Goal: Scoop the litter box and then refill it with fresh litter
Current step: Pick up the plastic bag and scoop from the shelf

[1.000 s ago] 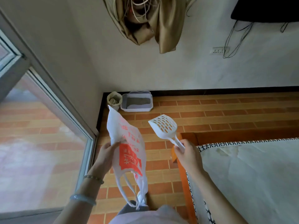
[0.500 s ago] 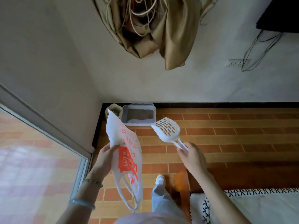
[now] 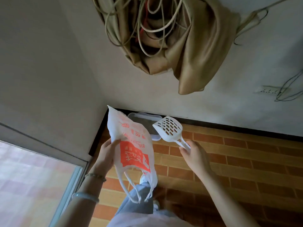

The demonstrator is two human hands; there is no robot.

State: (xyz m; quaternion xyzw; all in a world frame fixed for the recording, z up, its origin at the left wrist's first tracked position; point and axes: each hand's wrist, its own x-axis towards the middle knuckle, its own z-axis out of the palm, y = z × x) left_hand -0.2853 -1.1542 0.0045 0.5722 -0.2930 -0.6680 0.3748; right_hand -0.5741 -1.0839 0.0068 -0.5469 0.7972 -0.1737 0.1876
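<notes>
Two hands are busy in front of us. Our left hand (image 3: 105, 154) grips a white plastic bag (image 3: 131, 145) with red print, with thumb and fingers curled on its side. The bag hangs limp with its loop handles (image 3: 129, 189) pointing down, and we cannot tell if something is inside it. Our right hand (image 3: 195, 154) pinches the handle of a white slotted scoop (image 3: 168, 127), the fingers closed around it; the head of the scoop is raised and tilted toward the wall.

Behind the bag and the scoop, the litter box (image 3: 142, 117) stands on the brick-pattern floor (image 3: 229, 153) in the corner, against the black baseboard (image 3: 229, 126). It is a pale tray with a rounded rim, and inside we see a dark grey layer of litter (image 3: 144, 126). The bag covers its left part, and the scoop covers its right corner.

On the wall above hangs a beige cloth bundle (image 3: 196, 54) with tangled cords. We wear two bracelets (image 3: 95, 176) on the left wrist.
</notes>
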